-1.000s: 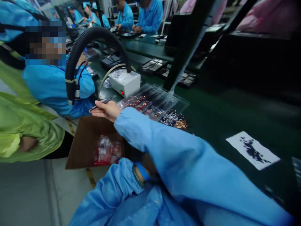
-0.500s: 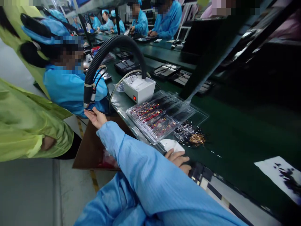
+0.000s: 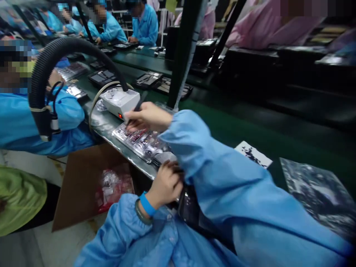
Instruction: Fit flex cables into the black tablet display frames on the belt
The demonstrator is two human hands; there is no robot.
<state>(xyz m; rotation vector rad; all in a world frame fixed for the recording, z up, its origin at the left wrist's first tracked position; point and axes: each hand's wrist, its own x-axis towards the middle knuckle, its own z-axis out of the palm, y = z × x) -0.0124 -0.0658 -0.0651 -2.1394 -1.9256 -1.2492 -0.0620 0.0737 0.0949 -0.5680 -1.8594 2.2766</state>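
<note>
Right hand (image 3: 148, 116) pinches thin dark tweezers (image 3: 138, 105), tip over clear plastic compartment tray (image 3: 139, 141); left hand (image 3: 166, 184) curled at bench edge, grip unclear. White control box (image 3: 119, 100) just behind; tray cells hold small red-dark parts.

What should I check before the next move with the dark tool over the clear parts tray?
1. Tool grip: right hand holds the dark tool in its fingers, tip pointing down at the tray. Ok.
2. Tray seating: clear parts tray lies flat on the bench edge. Ok.
3. Tray steadied: left hand rests at the tray's near end; actual contact cannot tell.
4. Tip contact with a part: blurred, cannot tell.
5. Room around the hand: white box with a red light sits just behind the right hand, close. Cannot tell if touching.
6. Neighbour: co-worker's blue sleeve is apart from the tray. Ok.
</note>
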